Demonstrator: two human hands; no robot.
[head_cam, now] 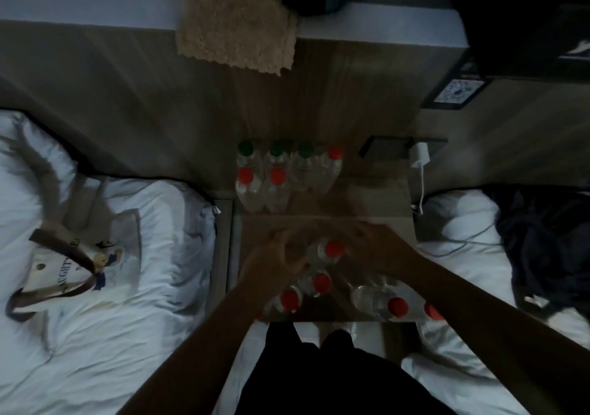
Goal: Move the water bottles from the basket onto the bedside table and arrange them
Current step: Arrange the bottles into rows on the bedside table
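The view is dim and blurred. At the back of the bedside table (376,197) stand several clear water bottles in two rows, three with green caps (276,149) and the rest with red caps (277,177). Closer to me, several red-capped bottles (321,282) stand or lie on a brown surface; I cannot tell whether it is a basket. My left hand (281,252) and my right hand (373,245) meet around one red-capped bottle (332,248), fingers curled at its sides.
White beds flank the table. A printed tote bag (79,264) lies on the left bed, dark clothing (542,239) on the right one. A white charger (419,156) with its cable and a dark flat device (383,149) sit behind the table. A beige towel (236,22) hangs from the ledge.
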